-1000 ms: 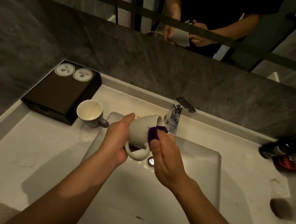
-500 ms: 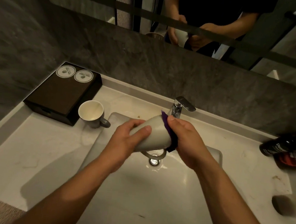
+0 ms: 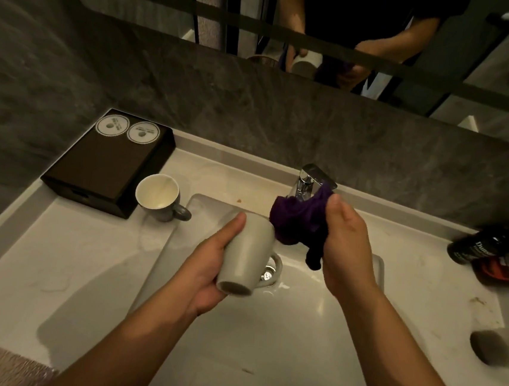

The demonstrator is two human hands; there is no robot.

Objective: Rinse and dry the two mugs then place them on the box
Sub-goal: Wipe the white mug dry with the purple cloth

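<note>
My left hand (image 3: 208,269) grips a grey mug (image 3: 245,259) over the white sink (image 3: 295,336), tilted with its base toward me and its mouth pointing away. My right hand (image 3: 345,248) holds a purple cloth (image 3: 301,224) bunched against the mug's mouth. The mug's handle hangs on the lower right side, above the drain (image 3: 267,276). A second grey mug (image 3: 159,197) stands upright on the counter, handle to the right, beside a dark brown box (image 3: 103,166) at the back left.
A chrome faucet (image 3: 307,182) rises behind the cloth. Two round paper coasters (image 3: 127,129) lie on the box's far end. Dark bottles (image 3: 490,253) lie at the right edge of the counter (image 3: 70,253). A mirror above reflects my hands.
I turned the mug so its base faces me and lowered it over the drain. My right hand pulled back from the mug's side, and the cloth now bunches at its mouth.
</note>
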